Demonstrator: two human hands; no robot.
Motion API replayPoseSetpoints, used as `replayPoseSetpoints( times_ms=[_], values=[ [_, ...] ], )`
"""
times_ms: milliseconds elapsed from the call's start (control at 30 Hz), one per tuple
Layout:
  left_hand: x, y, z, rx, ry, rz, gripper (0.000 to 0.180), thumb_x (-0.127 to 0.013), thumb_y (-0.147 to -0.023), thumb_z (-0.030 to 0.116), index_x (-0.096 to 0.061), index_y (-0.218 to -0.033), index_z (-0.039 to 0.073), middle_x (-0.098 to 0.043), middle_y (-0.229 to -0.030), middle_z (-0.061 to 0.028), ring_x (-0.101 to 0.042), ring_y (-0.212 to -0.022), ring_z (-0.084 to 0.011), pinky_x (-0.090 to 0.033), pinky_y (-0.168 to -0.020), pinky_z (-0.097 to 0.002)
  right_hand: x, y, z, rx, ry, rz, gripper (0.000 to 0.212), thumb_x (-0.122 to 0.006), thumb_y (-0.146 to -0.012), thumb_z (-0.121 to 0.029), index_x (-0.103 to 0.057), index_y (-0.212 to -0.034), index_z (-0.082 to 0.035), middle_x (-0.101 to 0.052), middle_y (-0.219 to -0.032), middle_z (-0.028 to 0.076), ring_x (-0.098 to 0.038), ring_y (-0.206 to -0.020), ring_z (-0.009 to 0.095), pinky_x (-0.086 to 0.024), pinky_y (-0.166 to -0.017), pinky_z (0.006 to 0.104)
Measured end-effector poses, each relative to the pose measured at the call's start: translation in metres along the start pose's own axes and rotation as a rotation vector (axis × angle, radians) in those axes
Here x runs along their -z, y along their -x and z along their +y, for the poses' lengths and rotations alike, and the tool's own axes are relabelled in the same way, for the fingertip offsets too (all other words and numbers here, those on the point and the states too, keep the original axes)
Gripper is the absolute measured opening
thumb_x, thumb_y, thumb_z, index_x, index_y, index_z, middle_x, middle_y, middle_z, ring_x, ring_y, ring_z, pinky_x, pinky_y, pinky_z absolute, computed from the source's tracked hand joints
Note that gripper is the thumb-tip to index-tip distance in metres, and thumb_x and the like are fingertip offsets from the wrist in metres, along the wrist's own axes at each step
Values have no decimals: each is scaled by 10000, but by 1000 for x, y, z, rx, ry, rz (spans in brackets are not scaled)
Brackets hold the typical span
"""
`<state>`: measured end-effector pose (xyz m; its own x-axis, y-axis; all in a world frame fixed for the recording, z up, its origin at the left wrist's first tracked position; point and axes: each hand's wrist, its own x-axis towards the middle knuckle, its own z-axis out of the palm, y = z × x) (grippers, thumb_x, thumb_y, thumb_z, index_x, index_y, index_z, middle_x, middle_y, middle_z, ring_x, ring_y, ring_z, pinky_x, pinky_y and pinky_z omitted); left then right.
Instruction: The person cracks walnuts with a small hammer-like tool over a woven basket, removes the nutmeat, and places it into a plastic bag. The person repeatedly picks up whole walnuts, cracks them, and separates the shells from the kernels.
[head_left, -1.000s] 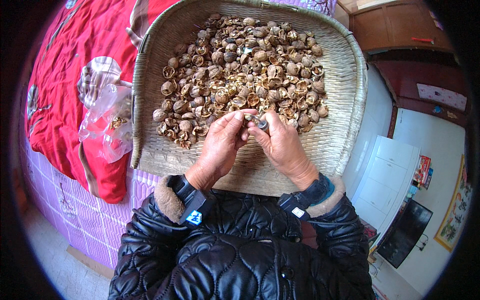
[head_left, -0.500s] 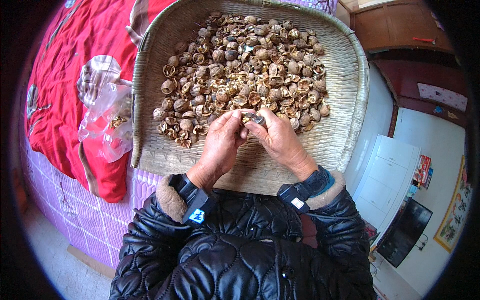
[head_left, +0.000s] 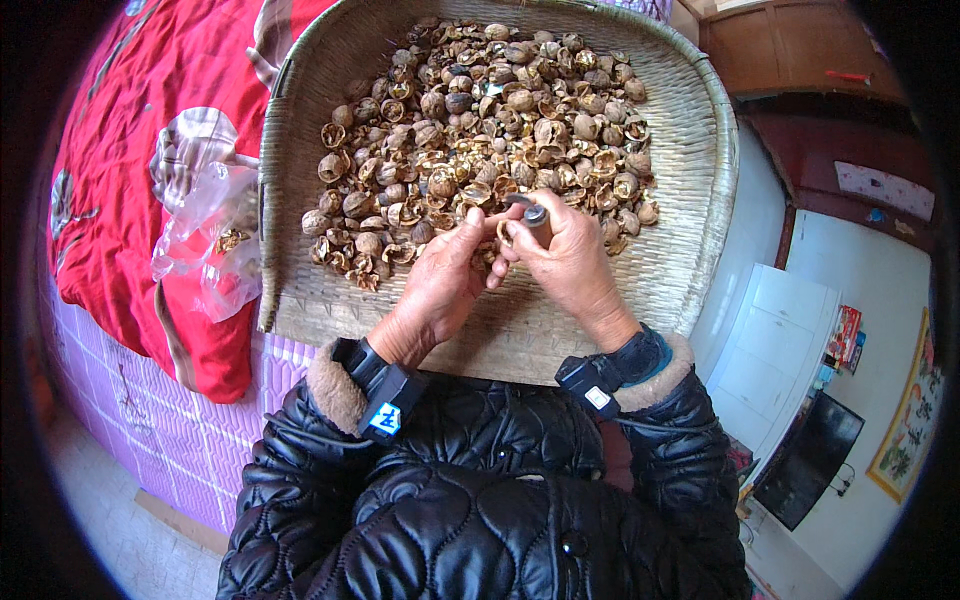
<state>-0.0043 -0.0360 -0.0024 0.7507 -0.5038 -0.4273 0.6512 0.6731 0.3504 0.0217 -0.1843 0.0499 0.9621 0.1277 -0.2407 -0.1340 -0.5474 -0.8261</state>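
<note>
Both hands meet over the near side of a shallow woven basket [head_left: 690, 185] strewn with whole walnuts and cracked shells [head_left: 440, 183]. My right hand [head_left: 577, 265] is closed around a small dark metal tool [head_left: 537, 216] with a round-ended handle; its working end is partly hidden. A curved piece of walnut shell [head_left: 504, 233] sits at the right thumb, between the two hands. My left hand [head_left: 438, 290] is closed, its thumb pointing up toward the shell. Walnut pieces [head_left: 487, 256] show between its fingers, partly covered.
On the left, a clear plastic bag [head_left: 215, 245] with some walnut bits lies on a red patterned quilt [head_left: 120, 200]. Beneath is a purple quilted bed cover [head_left: 160, 420]. A white cabinet [head_left: 775, 335] and a dark television [head_left: 810, 460] stand to the right.
My right hand has turned and risen slightly, bringing the tool's round handle end into sight. The left fingers have shifted lower, and the shell piece now shows between the hands.
</note>
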Motion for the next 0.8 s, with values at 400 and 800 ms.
replayPoseSetpoints(
  times_ms=[400,800],
  values=[
    [5,-3,0,27,364,-26,553,-325,-1005,416,-380,-1376,10,-567,-1223,-135,-570,-1090,-224,-461,-969,-365,19,5,-17,225,256,-92,135,-659,-785,-91,-609,-895,-29,-599,-845,149,-622,-758,337,-497,-647,394],
    [3,-1,-2,-19,340,-76,476,-423,-986,243,-355,-1399,17,-560,-1224,-96,-565,-1082,-185,-457,-972,-353,1,2,-7,269,253,-29,132,-674,-740,-83,-642,-862,-43,-574,-811,129,-613,-744,329,-482,-626,398]
  ],
)
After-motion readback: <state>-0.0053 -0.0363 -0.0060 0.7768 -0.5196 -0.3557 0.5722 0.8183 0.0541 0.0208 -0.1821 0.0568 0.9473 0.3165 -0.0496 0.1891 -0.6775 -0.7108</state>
